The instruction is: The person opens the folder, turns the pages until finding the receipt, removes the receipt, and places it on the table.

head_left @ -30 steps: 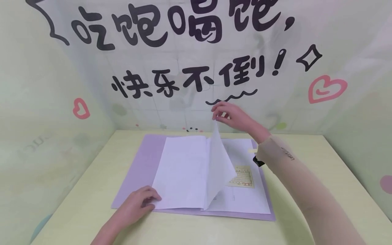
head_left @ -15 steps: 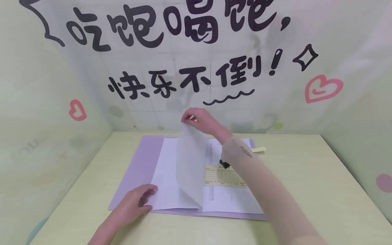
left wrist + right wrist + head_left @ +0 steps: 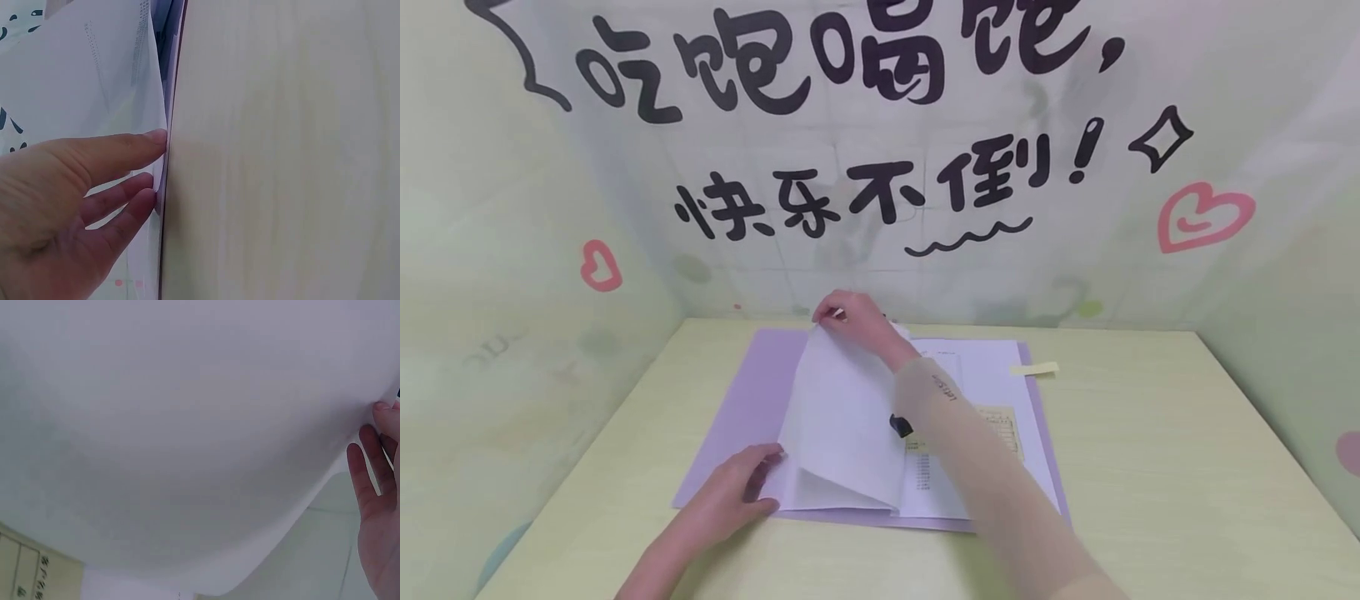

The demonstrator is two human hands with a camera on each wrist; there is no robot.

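Note:
A purple folder (image 3: 748,400) lies spread on the table with white pages inside. My right hand (image 3: 861,321) pinches the far corner of a white page (image 3: 842,408) between thumb and fingers, holding it up over the left half. That page bows in the right wrist view, where the hand (image 3: 378,506) is at the right edge. My left hand (image 3: 733,492) rests at the near-left corner of the left pages, fingers loosely bent. In the left wrist view its thumb and fingertips touch the page edge. A yellowish printed slip (image 3: 1003,425) on the right page is partly hidden by the right sleeve.
A pale paper strip (image 3: 1037,368) sticks out past the folder's right side. The light wooden table (image 3: 1157,433) meets a white printed curtain (image 3: 790,275) at the back, with similar sheeting on both sides.
My right hand has carried the page leftward across the fold and lowered it toward the left pages. The right page and slip have come into view. My left hand stays at its corner.

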